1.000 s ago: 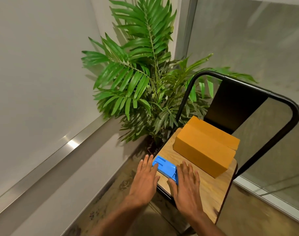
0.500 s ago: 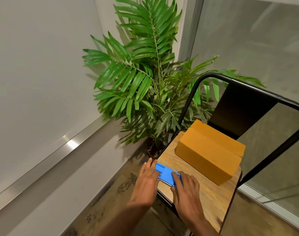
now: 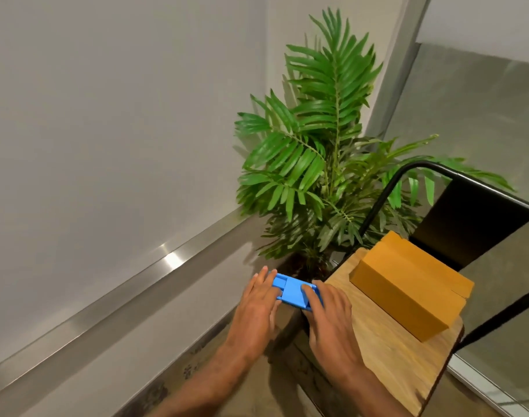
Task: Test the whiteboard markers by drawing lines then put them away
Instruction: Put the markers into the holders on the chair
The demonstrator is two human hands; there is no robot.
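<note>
Fingers (image 3: 264, 281) of my left hand (image 3: 254, 308) lie close together over the left end of the blue case (image 3: 290, 291). Those of my right hand (image 3: 332, 314) cover its right end. Thumbs are hidden underneath, so the pinch is my inference. The case is level, long axis hand to hand, just off the left edge of the chair seat (image 3: 386, 350). Both hands are equally near. The cardboard box (image 3: 407, 290) sits on the seat, further right. No markers are visible; they are probably inside.
</note>
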